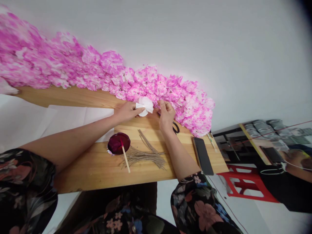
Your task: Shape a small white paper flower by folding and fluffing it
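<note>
My left hand (128, 112) pinches a white ruffled paper flower (145, 105) by its lower left side, above the wooden table. Just to the right, my right hand (167, 112) is raised with thumb and fingertips pressed together; anything in them is too small to make out. It is apart from the white flower. Below the hands lie a bundle of thin brown stems (146, 157) and a bowl of dark red-purple liquid (114, 143). A wooden stick (125, 159) with a red-stained tip leans on the bowl's rim. Black scissors (175, 127) lie partly hidden behind my right wrist.
A long heap of pink and white paper flowers (97, 68) lines the table's back along the wall. White paper sheets (73, 118) lie at left. A phone (202, 156) rests near the table's right end. Beyond stand a red stool (248, 185) and another person's arm (297, 170).
</note>
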Action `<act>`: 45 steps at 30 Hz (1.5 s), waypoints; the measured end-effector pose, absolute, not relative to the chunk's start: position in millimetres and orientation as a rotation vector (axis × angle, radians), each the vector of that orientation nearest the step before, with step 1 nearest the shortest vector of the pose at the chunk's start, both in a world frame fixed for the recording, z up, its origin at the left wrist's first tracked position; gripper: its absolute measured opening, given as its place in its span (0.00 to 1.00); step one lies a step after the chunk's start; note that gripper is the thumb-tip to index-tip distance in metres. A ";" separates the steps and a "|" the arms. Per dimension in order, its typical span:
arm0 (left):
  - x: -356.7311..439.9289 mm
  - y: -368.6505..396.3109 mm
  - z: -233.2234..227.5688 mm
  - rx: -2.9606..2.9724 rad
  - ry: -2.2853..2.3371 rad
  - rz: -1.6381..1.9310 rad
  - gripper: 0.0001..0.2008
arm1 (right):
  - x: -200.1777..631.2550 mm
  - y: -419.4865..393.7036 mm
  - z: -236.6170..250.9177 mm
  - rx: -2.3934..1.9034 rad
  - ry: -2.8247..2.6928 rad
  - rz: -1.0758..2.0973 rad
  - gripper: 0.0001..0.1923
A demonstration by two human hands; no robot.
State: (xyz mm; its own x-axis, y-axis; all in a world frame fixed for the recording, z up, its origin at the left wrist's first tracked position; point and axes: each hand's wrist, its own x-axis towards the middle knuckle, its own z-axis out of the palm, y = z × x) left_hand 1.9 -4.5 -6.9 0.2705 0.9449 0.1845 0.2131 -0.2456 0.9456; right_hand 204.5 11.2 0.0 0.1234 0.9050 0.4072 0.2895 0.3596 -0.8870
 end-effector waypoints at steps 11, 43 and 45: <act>0.6 -3.3 -3.6 1.467 1.035 1.105 0.18 | 195.5 -4.2 8.4 -1.096 -1.748 0.528 0.22; -1.7 -5.9 2.5 1.397 0.998 1.133 0.22 | 192.9 -1.1 3.2 -1.095 -1.722 0.688 0.16; -1.3 -5.4 0.5 1.449 1.019 1.111 0.23 | 192.1 -4.5 5.9 -1.092 -1.770 0.607 0.14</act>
